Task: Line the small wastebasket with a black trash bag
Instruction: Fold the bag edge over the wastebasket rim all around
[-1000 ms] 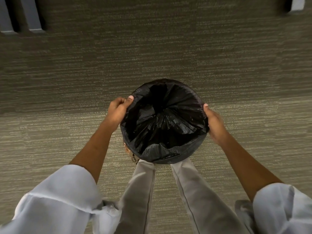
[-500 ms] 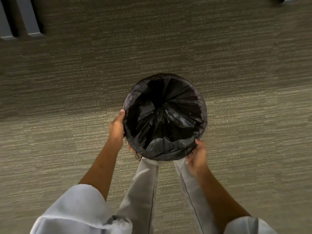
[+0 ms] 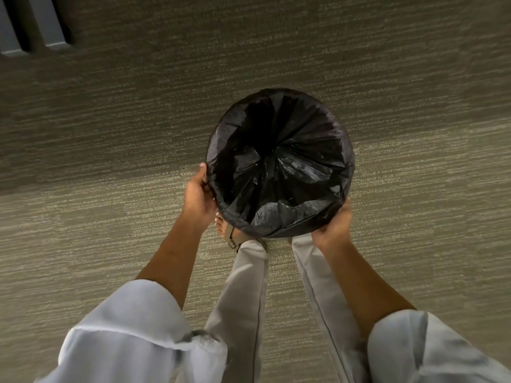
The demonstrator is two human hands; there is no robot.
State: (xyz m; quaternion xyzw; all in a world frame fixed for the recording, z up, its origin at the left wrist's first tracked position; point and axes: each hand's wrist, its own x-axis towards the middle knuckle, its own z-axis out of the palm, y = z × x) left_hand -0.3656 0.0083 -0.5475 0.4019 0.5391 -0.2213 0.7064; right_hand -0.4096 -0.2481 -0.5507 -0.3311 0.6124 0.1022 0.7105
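A round small wastebasket stands on the carpet in front of my feet, fully covered by a black trash bag (image 3: 279, 167) whose edge is folded over the rim and whose folds sink into the middle. The basket's own wall is hidden under the plastic. My left hand (image 3: 197, 197) cups the bag-covered left side, thumb up on the rim. At the near right side, my right hand (image 3: 333, 226) holds the covered wall from below, fingers wrapped under the plastic.
Grey-brown striped carpet (image 3: 110, 217) surrounds the basket on all sides. Two pale furniture legs (image 3: 52, 29) stand at the far left. My trouser legs (image 3: 249, 286) and a sandalled foot (image 3: 225, 230) are just behind the basket.
My right hand slid from the basket's right side down to its near right edge. My left hand dropped from the upper left rim to the left side. The bag now sits smoother around the rim.
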